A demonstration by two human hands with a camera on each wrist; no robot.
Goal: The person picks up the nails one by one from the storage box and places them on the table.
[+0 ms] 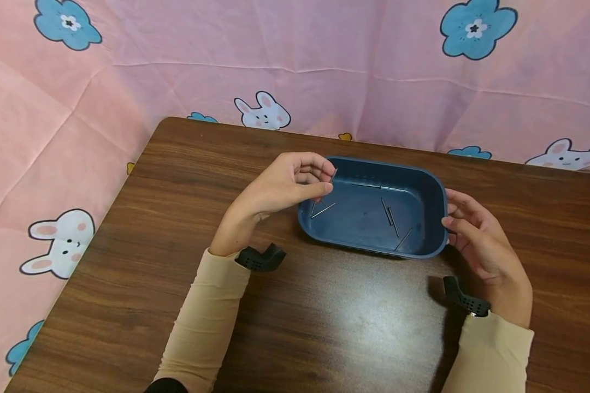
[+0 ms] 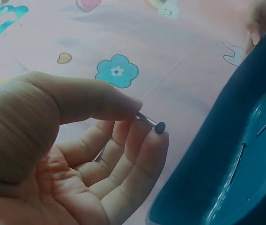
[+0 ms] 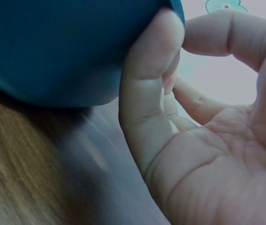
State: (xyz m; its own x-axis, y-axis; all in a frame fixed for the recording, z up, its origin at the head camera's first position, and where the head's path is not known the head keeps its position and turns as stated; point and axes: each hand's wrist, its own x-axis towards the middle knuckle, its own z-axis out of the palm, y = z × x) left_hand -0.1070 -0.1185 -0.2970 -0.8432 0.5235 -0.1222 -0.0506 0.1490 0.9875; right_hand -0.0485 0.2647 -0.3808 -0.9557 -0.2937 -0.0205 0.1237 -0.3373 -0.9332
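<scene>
A dark blue plastic tray with rounded corners stands on the table, several thin metal nails scattered over its floor. Above the tray's left end, my left hand pinches one nail between thumb and fingers. In the left wrist view its flat round head points away from the palm. At the opposite end my right hand grips the tray's rim, thumb on top and fingers against the outer wall. The right wrist view shows those fingers on the tray's outside.
The brown wood-grain table extends around the tray on all sides. A pink cloth with bunnies and blue flowers hangs behind and to the left. Each wrist wears a black mount.
</scene>
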